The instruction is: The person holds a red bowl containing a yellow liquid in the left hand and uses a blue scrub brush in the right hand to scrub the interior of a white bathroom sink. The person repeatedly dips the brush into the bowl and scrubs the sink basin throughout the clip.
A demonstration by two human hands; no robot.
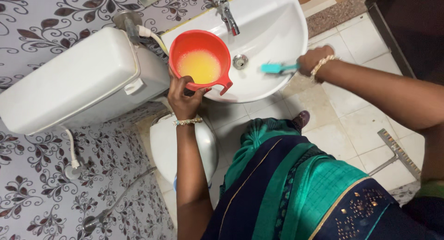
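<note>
- The left hand (184, 97) was closed on the handle of a red plastic mug (200, 60), held at the left rim of the white washbasin (277, 32), just beside the toilet cistern (78, 83).
- The mug held yellow liquid (200, 66) part-way up; it probably handled as a light, stiff vessel whose load could slosh, so keeping it level would matter.
- The best hold appeared to be the handle, where the hand already gripped; the smooth rim and spout (225, 87) would likely be slippery when wet.
- The right hand (314, 60) was closed around the handle of a teal brush (277, 68), whose head lay against the inside of the basin near the drain (239, 61).
- The brush looked light and rigid, with soft bristles; the handle end offered the surest grip.
- The tap (226, 11) stood above the drain, apart from both hands.
- The closed toilet lid (166, 147) lay below the mug.
</note>
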